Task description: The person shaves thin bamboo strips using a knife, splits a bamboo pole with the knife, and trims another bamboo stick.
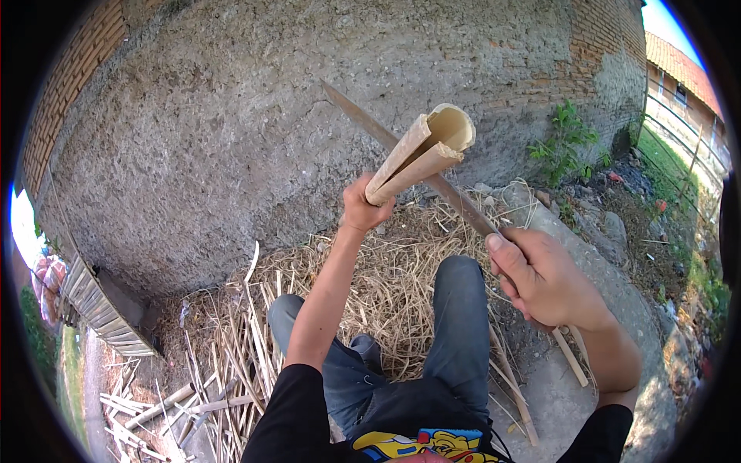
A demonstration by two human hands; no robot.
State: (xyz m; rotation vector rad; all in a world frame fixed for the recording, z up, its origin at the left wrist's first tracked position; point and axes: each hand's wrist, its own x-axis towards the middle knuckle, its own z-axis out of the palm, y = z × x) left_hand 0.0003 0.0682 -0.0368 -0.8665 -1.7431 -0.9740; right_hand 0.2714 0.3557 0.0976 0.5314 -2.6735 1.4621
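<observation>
Split pale bamboo culm point(421, 153) is gripped in closed left hand point(363, 207) | long rusty metal blade point(409, 158) is clenched by right hand point(540, 279), laid against the culm

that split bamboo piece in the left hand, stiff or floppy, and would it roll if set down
Probably stiff: the bamboo piece stays straight though the left hand grips only its lower end. Likely light for its size, since its open end shows a thin-walled hollow. It may rock on its curved back rather than roll freely, being split open.

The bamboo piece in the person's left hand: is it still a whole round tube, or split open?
Split open. The bamboo piece shows a hollow curved half at its top end, with a lengthwise gap. The long blade crosses behind it.
</observation>
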